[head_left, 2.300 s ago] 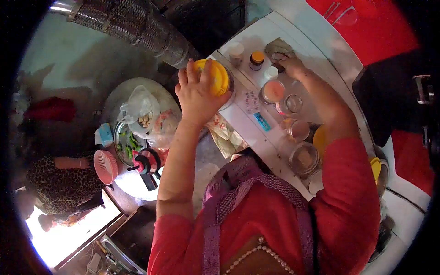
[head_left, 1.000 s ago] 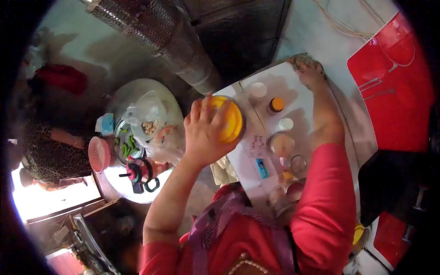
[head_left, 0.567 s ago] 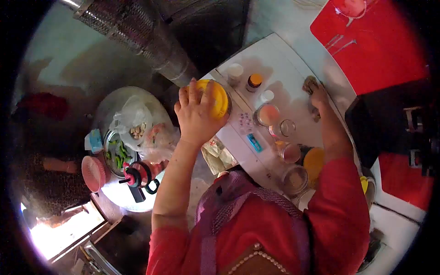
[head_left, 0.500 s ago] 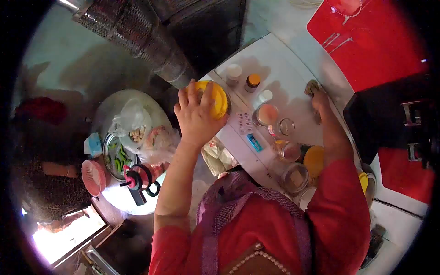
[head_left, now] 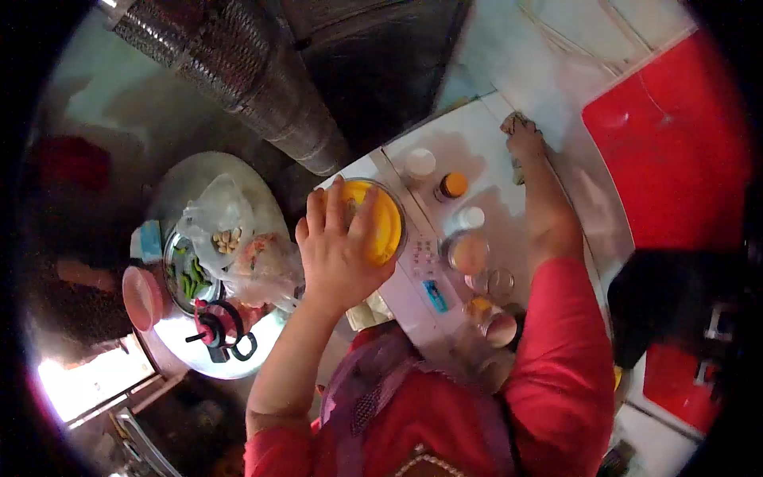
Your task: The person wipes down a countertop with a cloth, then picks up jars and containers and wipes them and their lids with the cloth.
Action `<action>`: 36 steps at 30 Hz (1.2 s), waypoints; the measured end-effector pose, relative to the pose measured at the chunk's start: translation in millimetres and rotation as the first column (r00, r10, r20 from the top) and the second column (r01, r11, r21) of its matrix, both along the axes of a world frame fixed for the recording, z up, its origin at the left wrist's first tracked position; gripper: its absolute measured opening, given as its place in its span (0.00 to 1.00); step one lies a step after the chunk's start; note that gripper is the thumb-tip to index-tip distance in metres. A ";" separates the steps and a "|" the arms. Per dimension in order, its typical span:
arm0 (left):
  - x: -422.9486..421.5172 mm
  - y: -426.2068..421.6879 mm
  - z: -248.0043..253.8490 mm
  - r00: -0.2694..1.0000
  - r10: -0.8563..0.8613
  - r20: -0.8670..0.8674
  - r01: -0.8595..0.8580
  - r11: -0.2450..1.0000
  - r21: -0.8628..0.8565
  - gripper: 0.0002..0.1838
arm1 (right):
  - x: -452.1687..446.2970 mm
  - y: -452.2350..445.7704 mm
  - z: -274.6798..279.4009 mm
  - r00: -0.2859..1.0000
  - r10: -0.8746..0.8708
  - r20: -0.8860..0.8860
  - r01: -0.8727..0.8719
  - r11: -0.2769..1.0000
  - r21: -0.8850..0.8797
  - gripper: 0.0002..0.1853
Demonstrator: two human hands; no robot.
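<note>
We are finding no readable text, brand, number or sign anywhere; on the small blue packet (head_left: 435,296) we are seeing only dark marks (too small and blurred for us to be making out).

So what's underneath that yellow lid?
A round container, just its edge showing. What it holds can't be seen: the yellow lid covers it, and the left hand lies across part of the lid.
</note>
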State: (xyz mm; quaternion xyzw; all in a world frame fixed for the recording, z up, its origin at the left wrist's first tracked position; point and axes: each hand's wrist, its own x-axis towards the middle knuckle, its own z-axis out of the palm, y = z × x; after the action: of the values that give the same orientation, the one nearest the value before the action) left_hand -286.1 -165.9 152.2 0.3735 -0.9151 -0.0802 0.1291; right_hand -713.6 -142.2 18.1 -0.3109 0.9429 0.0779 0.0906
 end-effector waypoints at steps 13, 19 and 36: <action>0.5 -4.7 1.0 1.000 -0.003 -0.014 0.003 1.000 0.027 0.43 | -15.6 -64.2 -8.5 1.000 -0.003 0.002 0.003 0.999 -0.033 0.30; -1.0 -2.9 -1.2 0.997 -0.014 -0.075 0.012 1.000 -0.023 0.43 | -41.7 48.2 -53.5 0.976 0.124 -0.181 -0.104 0.988 0.114 0.32; 9.4 2.5 -11.5 0.994 -0.062 -0.086 0.050 0.991 -0.127 0.43 | 28.5 347.0 -57.1 0.983 0.173 -0.065 -0.139 0.923 0.358 0.33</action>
State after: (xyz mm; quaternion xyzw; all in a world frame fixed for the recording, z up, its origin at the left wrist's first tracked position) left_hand -276.6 -163.4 140.6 0.3349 -0.9217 -0.0433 0.1908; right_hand -685.1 204.8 -39.0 -0.3596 0.8892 0.2672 0.0934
